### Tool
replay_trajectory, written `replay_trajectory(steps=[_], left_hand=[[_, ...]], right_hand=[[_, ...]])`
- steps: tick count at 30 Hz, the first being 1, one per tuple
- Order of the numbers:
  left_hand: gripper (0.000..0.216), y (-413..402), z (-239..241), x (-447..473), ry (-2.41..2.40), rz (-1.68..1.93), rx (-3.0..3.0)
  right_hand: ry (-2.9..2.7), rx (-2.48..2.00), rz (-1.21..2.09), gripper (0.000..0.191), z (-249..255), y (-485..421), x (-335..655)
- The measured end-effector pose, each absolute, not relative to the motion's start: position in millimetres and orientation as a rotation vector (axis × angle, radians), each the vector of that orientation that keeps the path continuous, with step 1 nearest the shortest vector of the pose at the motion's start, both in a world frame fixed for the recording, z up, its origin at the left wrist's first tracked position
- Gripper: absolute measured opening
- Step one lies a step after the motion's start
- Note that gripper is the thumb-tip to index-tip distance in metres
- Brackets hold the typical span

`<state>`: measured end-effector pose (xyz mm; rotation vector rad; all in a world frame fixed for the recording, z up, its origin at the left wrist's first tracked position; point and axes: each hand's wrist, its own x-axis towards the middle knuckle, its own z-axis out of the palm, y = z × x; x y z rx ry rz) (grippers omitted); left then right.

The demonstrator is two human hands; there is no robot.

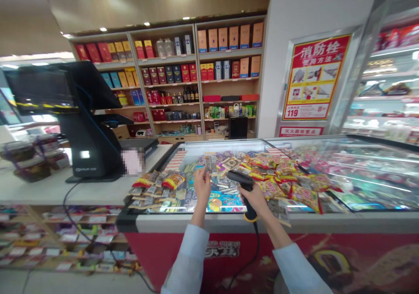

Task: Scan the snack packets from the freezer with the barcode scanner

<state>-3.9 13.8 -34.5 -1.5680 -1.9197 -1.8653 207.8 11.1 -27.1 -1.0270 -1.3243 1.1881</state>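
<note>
My left hand [202,184] is closed on the lower edge of a small flat snack packet [210,162], holding it up over the freezer's glass lid. My right hand [255,196] grips a black barcode scanner [241,180] by its handle, its head tilted toward the packet; scanner and packet are apart. A pile of red and yellow snack bags [270,167] lies on the glass to the right. Several more snack packets [153,191] are spread at the left end. Behind my right wrist, another packet [280,211] overhangs the front edge.
A chest freezer [147,224] spans the front. On the left, a white counter [98,191] carries a black checkout terminal [94,132] and stacked tubs [31,158]. The scanner's cable [257,250] hangs down the freezer's front. Shelves of boxes [170,73] stand behind.
</note>
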Motion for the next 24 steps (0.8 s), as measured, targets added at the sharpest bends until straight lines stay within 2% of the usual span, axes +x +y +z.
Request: replay_trajectory(steps=[6,12,18,24], left_hand=[[0.04,-5,-46,-48,-2.015,-1.894,-1.463],[0.051,-30,-34,-133,-2.086,-1.883,-1.257],[0.044,-49,-18,-197,-2.135,-1.665,-1.176],[0.054,-74,-52,-184,-2.167,-1.194,-0.756]], right_hand=[[-1.16,-0.94,1.48,0.029,-31,-3,174],[-1.071,-0.883,1.653,0.024,-33,-9,124],[-1.103,-0.842,1.74,0.02,-31,-13,74],[-1.014,-0.762,1.925,0.021,-46,-17,34]])
